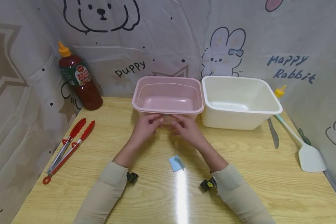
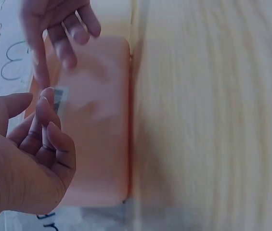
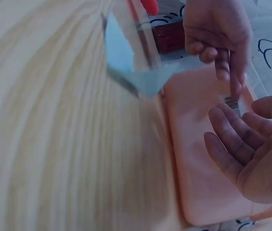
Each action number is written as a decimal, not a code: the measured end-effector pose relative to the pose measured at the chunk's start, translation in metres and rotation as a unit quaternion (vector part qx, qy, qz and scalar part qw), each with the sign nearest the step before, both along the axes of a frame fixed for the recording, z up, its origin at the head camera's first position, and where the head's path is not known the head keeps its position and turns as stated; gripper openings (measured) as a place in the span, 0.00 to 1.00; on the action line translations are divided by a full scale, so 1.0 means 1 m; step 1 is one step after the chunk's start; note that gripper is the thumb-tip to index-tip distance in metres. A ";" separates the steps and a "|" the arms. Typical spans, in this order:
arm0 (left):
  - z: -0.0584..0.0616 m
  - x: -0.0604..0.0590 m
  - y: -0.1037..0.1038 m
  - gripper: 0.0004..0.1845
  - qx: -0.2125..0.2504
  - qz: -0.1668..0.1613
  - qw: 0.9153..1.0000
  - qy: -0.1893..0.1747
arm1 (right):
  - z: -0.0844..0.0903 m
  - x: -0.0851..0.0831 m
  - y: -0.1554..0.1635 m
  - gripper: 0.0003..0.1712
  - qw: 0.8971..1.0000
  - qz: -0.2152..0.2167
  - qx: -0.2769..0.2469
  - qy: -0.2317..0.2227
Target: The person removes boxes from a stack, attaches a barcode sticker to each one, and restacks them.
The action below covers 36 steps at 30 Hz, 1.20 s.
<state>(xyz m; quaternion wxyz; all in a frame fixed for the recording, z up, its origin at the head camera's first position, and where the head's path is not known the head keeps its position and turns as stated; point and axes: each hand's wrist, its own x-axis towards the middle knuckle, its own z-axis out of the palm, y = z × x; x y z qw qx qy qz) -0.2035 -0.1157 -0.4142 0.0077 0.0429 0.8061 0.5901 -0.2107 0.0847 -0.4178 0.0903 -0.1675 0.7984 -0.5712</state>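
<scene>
A pink plastic tub [image 1: 168,93] stands at the middle back of the wooden table [image 1: 268,183]. Both hands meet at its near wall. A small grey sticker [image 2: 61,96] sits on that wall. My left hand [image 1: 149,123] has loosely curled fingers, its index fingertip [image 2: 46,95] touches the sticker and the thumb stays apart. My right hand [image 1: 182,125] reaches in with its index finger [image 2: 39,67] stretched to the same sticker [image 3: 232,102]; its other fingers are relaxed. A small light blue paper scrap [image 1: 176,163] lies on the table between my forearms.
A white tub [image 1: 240,101] stands right of the pink one. Beside it lie a knife [image 1: 273,133] and a white spatula [image 1: 309,155]. Red tongs [image 1: 70,146] lie at the left, with a dark sauce bottle [image 1: 79,82] behind them. Printed cloth walls enclose the table.
</scene>
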 end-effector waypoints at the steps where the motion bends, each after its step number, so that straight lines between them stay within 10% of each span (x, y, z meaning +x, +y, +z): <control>1: -0.002 0.000 -0.003 0.18 -0.001 0.002 1.000 -0.002 | -0.001 0.000 0.001 0.24 1.000 -0.003 0.006 0.000; 11: -0.004 -0.004 -0.001 0.21 -0.035 -0.037 0.998 -0.024 | -0.002 -0.001 0.000 0.27 0.998 0.028 0.051 0.014; 19: -0.007 -0.003 -0.012 0.19 -0.027 -0.001 0.999 -0.023 | -0.003 -0.002 0.008 0.26 0.998 0.006 0.062 0.004; 26: -0.004 -0.003 -0.002 0.21 -0.015 -0.057 0.998 -0.024 | -0.003 -0.003 0.005 0.27 0.997 0.044 0.049 0.028; 36: -0.008 0.000 -0.016 0.22 -0.027 -0.016 0.999 -0.031 | -0.004 0.000 0.011 0.26 0.997 0.012 0.071 0.011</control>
